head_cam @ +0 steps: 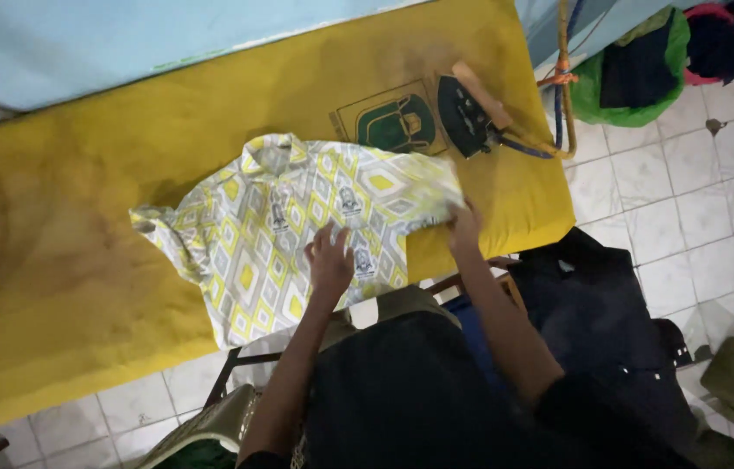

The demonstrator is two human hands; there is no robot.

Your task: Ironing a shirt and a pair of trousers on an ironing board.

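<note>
STEP: folding shirt (297,230) at yellow table (80,287) centre | your left hand (330,260) flat, fingers spread, gripping nothing | right hand (462,224) pinches hem at 3 o'clock | NEXT, likely: carry hem toward 9; iron (467,113) at 1 o'clock

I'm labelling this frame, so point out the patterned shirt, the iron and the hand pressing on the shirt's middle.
patterned shirt (254,234), head view, on its chest panel.
iron (462,113), head view, on its dark soleplate.
left hand (330,260), head view, on the back of the hand.

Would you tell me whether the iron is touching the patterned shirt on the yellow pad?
Apart. The head view shows the iron resting beyond the patterned shirt, with a strip of bare yellow pad between them.
</note>
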